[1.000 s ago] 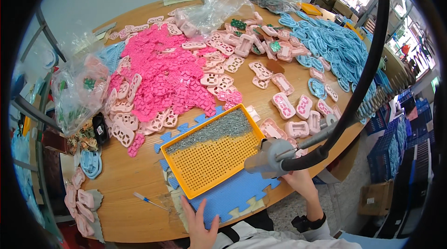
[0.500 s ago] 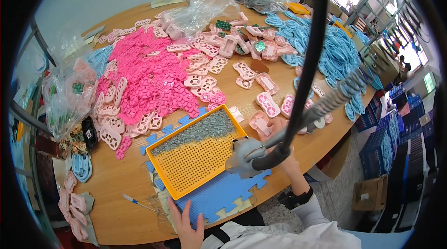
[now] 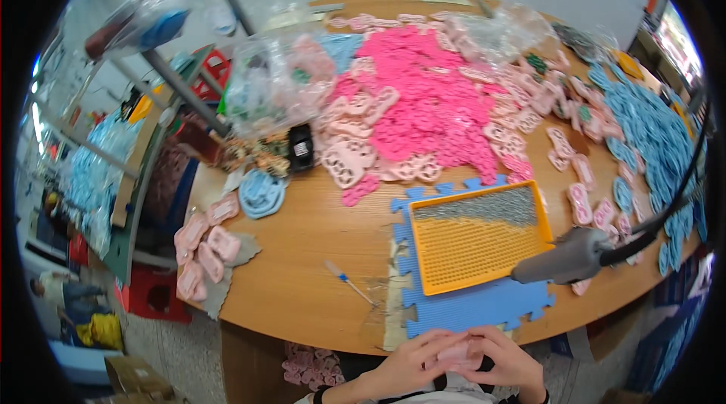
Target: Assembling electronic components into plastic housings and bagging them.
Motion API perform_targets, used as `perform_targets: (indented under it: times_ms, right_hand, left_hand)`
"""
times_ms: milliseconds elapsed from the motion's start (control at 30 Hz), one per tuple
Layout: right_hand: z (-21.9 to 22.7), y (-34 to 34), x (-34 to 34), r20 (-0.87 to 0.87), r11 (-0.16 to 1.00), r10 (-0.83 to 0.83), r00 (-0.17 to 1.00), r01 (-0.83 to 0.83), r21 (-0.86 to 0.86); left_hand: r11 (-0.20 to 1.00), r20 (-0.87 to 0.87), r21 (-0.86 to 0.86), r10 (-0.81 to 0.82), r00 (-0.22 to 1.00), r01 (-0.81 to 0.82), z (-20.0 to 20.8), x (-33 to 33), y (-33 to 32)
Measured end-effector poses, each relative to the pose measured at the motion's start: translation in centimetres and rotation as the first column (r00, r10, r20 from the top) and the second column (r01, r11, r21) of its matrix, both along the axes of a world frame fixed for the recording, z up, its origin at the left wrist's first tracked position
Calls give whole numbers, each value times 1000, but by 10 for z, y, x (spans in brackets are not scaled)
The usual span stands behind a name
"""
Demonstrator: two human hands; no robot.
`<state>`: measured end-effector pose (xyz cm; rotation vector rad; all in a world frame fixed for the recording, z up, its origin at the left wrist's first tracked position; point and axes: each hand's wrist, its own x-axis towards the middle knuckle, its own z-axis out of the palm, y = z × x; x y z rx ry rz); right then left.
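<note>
At the near edge of the table, both my hands hold one pale pink plastic shell [image 3: 458,356]. My left hand [image 3: 414,365] has its fingers curled round its left side, and my right hand [image 3: 508,362] grips the other side. Fingers cover much of the piece. Just beyond them lies a blue foam mat [image 3: 469,312]. On it stands a yellow tray [image 3: 420,253] with a perforated bottom and a heap of small grey metal screws [image 3: 484,207] along its far side. Over the tray's right side hangs a grey electric screwdriver [image 3: 563,256] with a black cord.
Bright pink openwork pieces [image 3: 431,102] are heaped at the back middle, with light pink shells around them. Blue loops [image 3: 650,124] cover the right side. Pink shells [image 3: 208,253] rest on a grey cloth at left, near a blue-handled thin tool [image 3: 344,278].
My right hand has come back from the pink shells at right with one shell. My left hand has left the tray's near corner and joined it. The view has swung left.
</note>
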<state>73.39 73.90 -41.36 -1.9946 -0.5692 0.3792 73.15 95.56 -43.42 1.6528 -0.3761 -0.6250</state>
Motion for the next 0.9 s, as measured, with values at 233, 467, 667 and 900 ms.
perform_targets:
  times_ms: [233,467,667,900]
  right_hand:
    - [16,29,32,-9,994,6,1000,-5,108]
    - [65,59,47,207,664,260,943,-330,671]
    - [106,80,51,254,297,414,874,-394,870]
    - [88,105,31,248,86,198,948,-269,959]
  left_hand:
    - [535,424,23,760,493,-845,6,34,131]
    - [174,755,125,623,207,-977,-10,113,284]
    - [84,913,367,156,376,-926,-41,132,289]
    - [-28,812,533,299,501,-846,-45,135,316]
